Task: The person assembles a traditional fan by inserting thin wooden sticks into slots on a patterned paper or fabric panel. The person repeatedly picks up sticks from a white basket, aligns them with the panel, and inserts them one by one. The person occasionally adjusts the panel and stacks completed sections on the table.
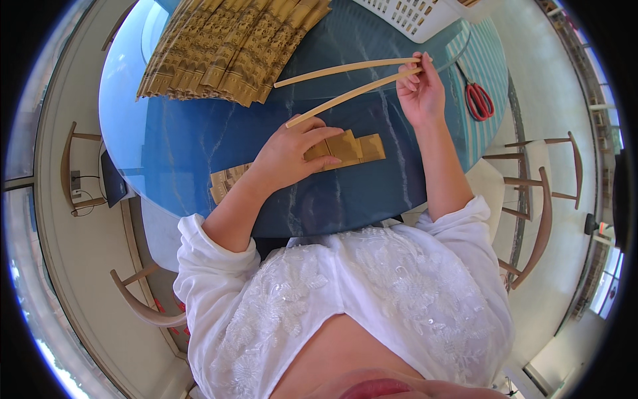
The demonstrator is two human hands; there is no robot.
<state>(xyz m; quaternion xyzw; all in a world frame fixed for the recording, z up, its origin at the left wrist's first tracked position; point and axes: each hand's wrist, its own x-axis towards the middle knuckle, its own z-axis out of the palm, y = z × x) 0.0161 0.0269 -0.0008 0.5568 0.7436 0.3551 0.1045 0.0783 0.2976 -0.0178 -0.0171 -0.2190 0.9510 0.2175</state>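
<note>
The right hand (422,93), held out above the right part of the blue counter (372,199), has its grip clamped on one end of two pale sticks (345,68), thumb against fingertips. From there the sticks fan slightly apart, slanting left and toward the person. The brown paper (372,147) lies on the counter nearer the person than the sticks, below and to the left of the right hand. Its long axis runs mostly left to right, the right end a little farther from the body, so its slant falls between those of the two sticks. The left hand (282,156) is the nearer one: it rests on the paper, thumb and forefinger spread with paper showing between them; whether its grip also pinches the paper, I cannot tell. The free end of the nearer stick comes right up to the left knuckles, touching or just above them, which a single view does not settle. The left hand and forearm hide the middle of the paper, so it is unclear whether this is one folded piece or several overlapping. Beyond, a pile (229,53) of similar brown paper and a white basket (409,16) are both cut off by the upper edge, and the basket's contents are hard to make out. Red-handled scissors (478,100) lie to the right, blades indistinct.
</note>
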